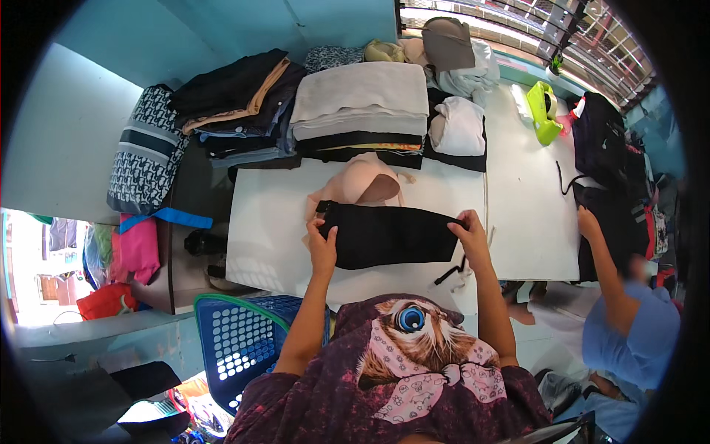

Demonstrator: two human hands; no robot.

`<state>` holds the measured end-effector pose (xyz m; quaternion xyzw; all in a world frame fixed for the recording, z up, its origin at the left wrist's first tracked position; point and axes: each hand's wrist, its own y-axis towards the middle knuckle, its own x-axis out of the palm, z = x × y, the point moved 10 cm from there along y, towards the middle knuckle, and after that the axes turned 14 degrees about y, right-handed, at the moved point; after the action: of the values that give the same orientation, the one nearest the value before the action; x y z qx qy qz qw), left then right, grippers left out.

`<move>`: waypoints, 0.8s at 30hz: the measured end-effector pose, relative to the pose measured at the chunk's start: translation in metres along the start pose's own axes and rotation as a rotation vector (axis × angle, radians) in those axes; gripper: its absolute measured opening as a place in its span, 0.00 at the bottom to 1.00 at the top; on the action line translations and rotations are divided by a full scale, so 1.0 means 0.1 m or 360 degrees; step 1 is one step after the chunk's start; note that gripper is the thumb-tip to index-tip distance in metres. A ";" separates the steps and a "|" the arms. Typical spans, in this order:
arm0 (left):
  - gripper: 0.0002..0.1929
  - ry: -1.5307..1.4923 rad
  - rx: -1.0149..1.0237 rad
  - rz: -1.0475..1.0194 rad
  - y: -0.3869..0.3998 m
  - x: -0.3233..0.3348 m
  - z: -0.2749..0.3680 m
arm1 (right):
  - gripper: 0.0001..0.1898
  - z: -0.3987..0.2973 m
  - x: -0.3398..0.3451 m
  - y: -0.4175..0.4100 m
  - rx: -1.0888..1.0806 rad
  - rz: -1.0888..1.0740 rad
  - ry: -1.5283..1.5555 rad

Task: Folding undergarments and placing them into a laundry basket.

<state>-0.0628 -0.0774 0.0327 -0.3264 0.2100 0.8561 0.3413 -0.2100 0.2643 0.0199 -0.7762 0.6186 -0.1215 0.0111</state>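
Note:
A black folded cloth garment (396, 236) is stretched flat between my two hands, just over a white table (266, 222). My left hand (323, 241) pinches its left end, close to a small dark fastening or strap at the top corner. At the opposite end, my right hand (470, 233) grips the upper right corner between thumb and fingers. Directly behind the black garment lies a beige moulded-cup bra (363, 180), partly covered by it. A dark strap (452, 273) and a pale cord rest on the table below my right hand.
Folded dark clothes (238, 100), grey towels (360, 94) and a white bundled garment (460, 126) line the table's back. A green tape dispenser (542, 114) stands farther right. A blue plastic basket (244, 338) is at my left. Another person's hand (588, 222) touches black fabric (604, 233).

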 end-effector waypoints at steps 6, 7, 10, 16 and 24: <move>0.10 -0.0154 0.0188 -0.0473 -0.33 0.22 0.41 | 0.17 -0.48 1.42 -0.43 -0.0549 -0.0396 0.0093; 0.09 -0.0167 0.0151 -0.0552 -0.42 0.21 0.39 | 0.16 -0.44 1.71 -0.53 -0.0327 -0.0525 -0.0137; 0.16 -0.1015 -0.0489 -0.0747 -0.76 0.39 0.32 | 0.16 -0.24 2.01 -0.72 -0.0120 -0.0681 -0.0213; 0.23 -0.1723 -0.0758 -0.1012 -0.98 0.44 0.33 | 0.15 -0.01 2.04 -0.78 0.0078 -0.0734 -0.0294; 0.17 -0.1029 -0.0635 -0.0515 -0.56 0.45 -0.17 | 0.12 -0.96 2.09 -0.77 -0.0304 -0.0859 0.0220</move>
<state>-0.0403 -0.0294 -0.0184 -0.1292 -0.1320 0.8738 0.4498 -0.1128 0.0939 0.1624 -0.9001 0.3977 -0.1139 -0.1369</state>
